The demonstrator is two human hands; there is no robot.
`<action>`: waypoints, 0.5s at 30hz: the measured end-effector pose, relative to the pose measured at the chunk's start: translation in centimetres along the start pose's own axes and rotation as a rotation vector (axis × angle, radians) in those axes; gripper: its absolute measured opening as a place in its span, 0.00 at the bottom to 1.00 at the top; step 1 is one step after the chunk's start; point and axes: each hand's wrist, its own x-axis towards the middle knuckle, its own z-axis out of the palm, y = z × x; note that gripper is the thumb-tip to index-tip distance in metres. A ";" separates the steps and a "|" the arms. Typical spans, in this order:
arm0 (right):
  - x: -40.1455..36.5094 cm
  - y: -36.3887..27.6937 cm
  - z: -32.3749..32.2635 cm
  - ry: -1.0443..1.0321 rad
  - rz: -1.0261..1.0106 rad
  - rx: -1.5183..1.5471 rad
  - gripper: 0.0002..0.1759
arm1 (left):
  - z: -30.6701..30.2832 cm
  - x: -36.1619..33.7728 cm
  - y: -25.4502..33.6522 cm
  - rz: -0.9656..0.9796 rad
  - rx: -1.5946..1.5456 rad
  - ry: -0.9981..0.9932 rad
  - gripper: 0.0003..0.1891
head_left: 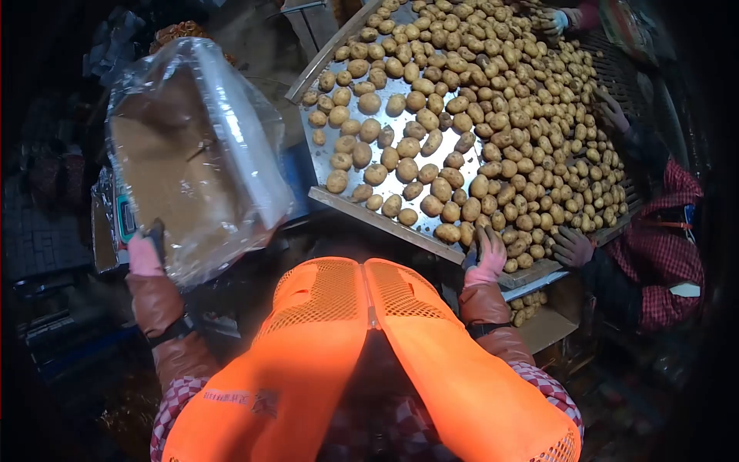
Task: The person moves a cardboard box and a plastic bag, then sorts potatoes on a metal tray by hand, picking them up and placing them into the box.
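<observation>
To my left is a cardboard box (165, 165) lined with a clear plastic bag (240, 146) that spills over its sides. My left hand (148, 250), in a pink glove with dark fingers, is closed on the box's near left edge. Many potatoes (523, 115) cover a metal sorting table (394, 191) with wooden rims. My right hand (486, 258), gloved alike, rests at the near rim against the potatoes, its fingers apart and holding none that I can see. Inside the box I see brown cardboard under the plastic, with no potatoes visible.
A green-framed scale display (125, 219) is beside the box. A co-worker's gloved hand (573, 248) touches potatoes at right, another hand (612, 112) farther up, and a third (553, 21) at the far side. Below the table stands a carton (550, 329) with potatoes.
</observation>
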 end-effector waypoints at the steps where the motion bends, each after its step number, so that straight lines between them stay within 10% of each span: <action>1: -0.2 0.0 -0.2 -0.005 0.003 -0.007 0.24 | 1.3 0.7 1.4 -0.118 0.198 -0.062 0.27; 4: 0.2 -0.5 -0.3 -0.062 0.014 -0.065 0.25 | 10.1 5.1 -2.5 0.052 0.162 -0.088 0.28; 15: 0.3 -1.7 -0.1 -0.217 0.085 -0.252 0.29 | 29.3 8.8 -5.9 -0.429 0.278 -0.367 0.24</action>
